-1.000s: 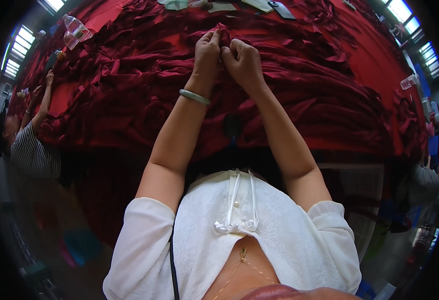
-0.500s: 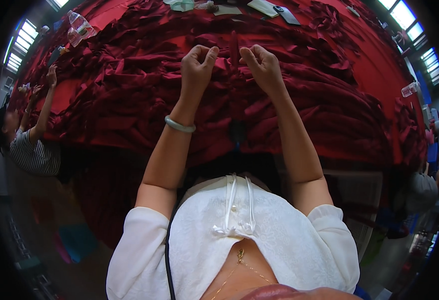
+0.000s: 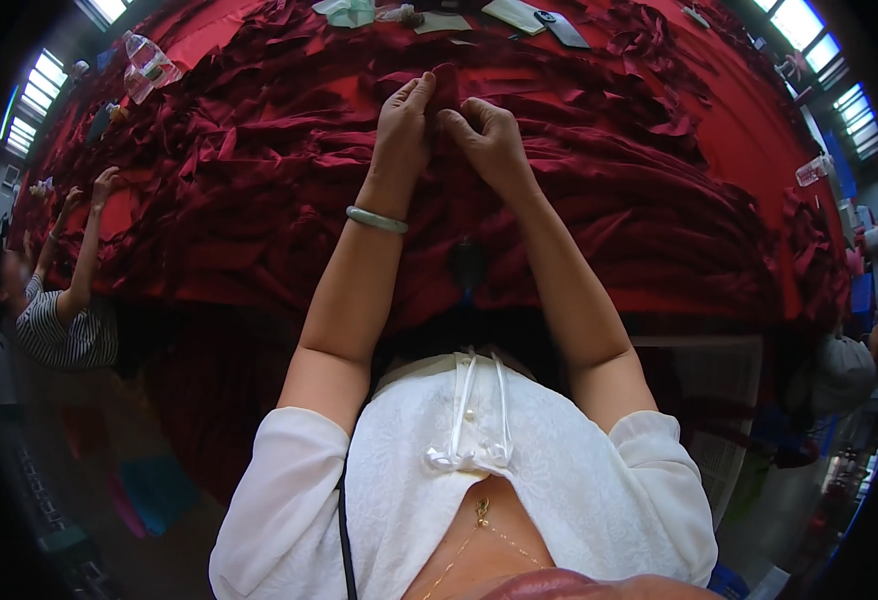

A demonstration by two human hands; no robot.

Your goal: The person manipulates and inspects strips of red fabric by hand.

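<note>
Both my hands are raised over a wide heap of dark red cloth strips (image 3: 289, 165) on the table. My left hand (image 3: 401, 125), with a pale bangle on its wrist, is closed with thumb and fingers pinched on a dark red cloth strip (image 3: 445, 84). Just to its right, my right hand (image 3: 492, 140) is closed too, thumb against curled fingers. Part of the same strip seems to run between the hands, but the right fingertips hide what they grip. A small dark object (image 3: 467, 262) shows at the near table edge, below my hands.
A bright red table cover (image 3: 739, 150) shows around the heap. Clear plastic bottles (image 3: 149, 62) stand at the far left, another (image 3: 813, 170) at the right. At the far edge lie a pale green packet (image 3: 347, 11) and a phone (image 3: 562, 28). A person in stripes (image 3: 64, 325) works at left.
My hands have come closer together. The left has tilted and moved slightly up and right, the right has shifted left and down, and the strip now shows beside the left fingertips.
</note>
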